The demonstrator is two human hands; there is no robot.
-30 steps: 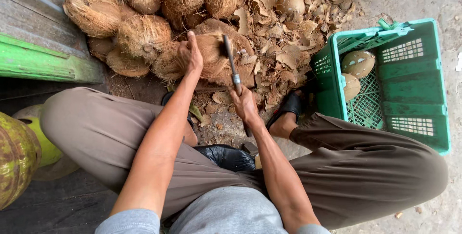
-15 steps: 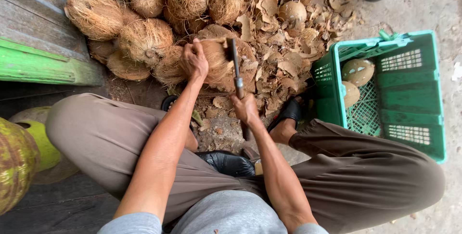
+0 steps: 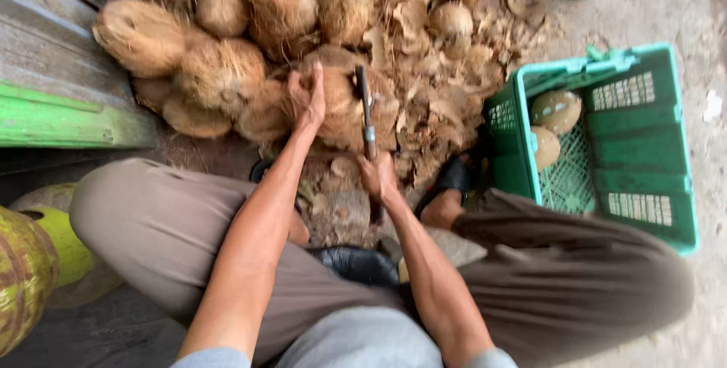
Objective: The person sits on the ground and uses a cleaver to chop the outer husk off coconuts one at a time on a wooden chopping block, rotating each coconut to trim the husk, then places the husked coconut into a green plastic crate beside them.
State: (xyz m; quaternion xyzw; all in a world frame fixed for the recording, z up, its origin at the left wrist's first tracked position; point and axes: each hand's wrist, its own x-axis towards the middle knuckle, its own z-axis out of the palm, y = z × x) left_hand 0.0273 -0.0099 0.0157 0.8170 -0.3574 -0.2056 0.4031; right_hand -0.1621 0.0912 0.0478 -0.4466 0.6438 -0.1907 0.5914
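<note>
Blade point(image 3: 365, 103) risen, left hand point(image 3: 307, 99) steadying coconut point(image 3: 337, 103)

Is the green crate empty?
No, the green crate holds two peeled coconuts near its left wall.

Bare forearms, grey short sleeves, grey shirt, brown-grey trousers point(image 3: 575, 277), black shoes point(image 3: 452, 176).

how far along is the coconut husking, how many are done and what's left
Done: two husked coconuts lie in the green crate, and torn husk pieces litter the ground. In hand: the left hand steadies a coconut while the right hand grips a blade tool. Left: a pile of unhusked coconuts.
</note>
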